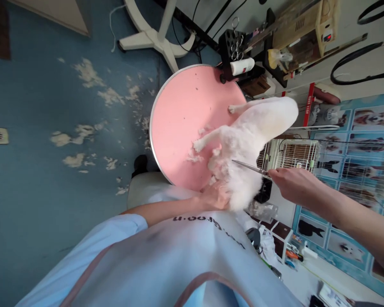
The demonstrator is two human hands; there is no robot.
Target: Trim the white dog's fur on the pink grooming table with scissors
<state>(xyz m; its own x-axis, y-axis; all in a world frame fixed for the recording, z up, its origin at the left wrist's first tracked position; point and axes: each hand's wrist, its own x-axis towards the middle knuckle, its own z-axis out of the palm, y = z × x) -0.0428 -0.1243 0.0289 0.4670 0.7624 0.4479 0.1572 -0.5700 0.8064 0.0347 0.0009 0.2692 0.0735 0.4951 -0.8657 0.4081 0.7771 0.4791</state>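
A white dog (pixel 243 134) stands on a round pink table (pixel 176 111), its body closely clipped and the fur about its head still fluffy. My left hand (pixel 216 196) is at the dog's head, close against my apron, with fingers curled into the fur there; the fingertips are partly hidden. On the other side, my right hand (pixel 286 181) grips a pair of scissors (pixel 249 167) by the handles. The blades look closed, and their tip lies over the fur of the neck or head. Loose clippings (pixel 194 157) lie near a front paw.
A black tool holder (pixel 228 47) with several scissors and a white bottle (pixel 242 67) is fixed at the table's far edge. Fur tufts (pixel 86 72) litter the blue floor. A white stool base (pixel 153 40) stands beyond the table. A wire cage (pixel 296 153) is behind the dog.
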